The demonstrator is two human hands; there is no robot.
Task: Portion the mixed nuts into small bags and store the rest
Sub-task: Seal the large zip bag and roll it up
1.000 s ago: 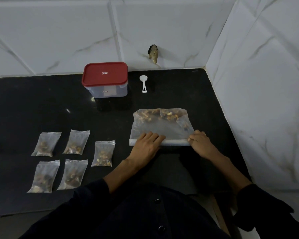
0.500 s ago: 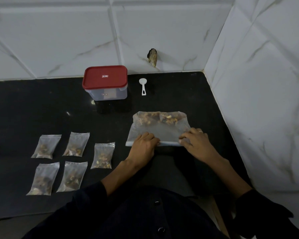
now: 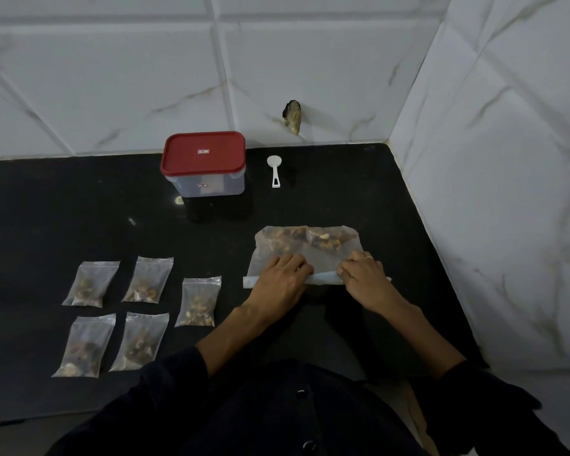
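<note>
A large clear bag (image 3: pixel 323 255) lies flat on the black counter (image 3: pixel 46 209), its mixed nuts gathered at the far end. Its near edge is rolled into a tight white strip. My left hand (image 3: pixel 282 279) presses down on the left part of that roll. My right hand (image 3: pixel 364 274), with a ring on one finger, grips the roll's right part. Several small filled bags lie in two rows to the left, such as one (image 3: pixel 198 301) nearest my left hand and another (image 3: pixel 91 284) farther left.
A clear container with a red lid (image 3: pixel 203 162) stands shut at the back by the tiled wall. A small white scoop (image 3: pixel 273 169) lies to its right. A tiled side wall (image 3: pixel 507 192) bounds the counter on the right.
Both hands have moved closer together along the big bag's near edge, and the edge has been rolled further toward the nuts. The view has shifted slightly.
</note>
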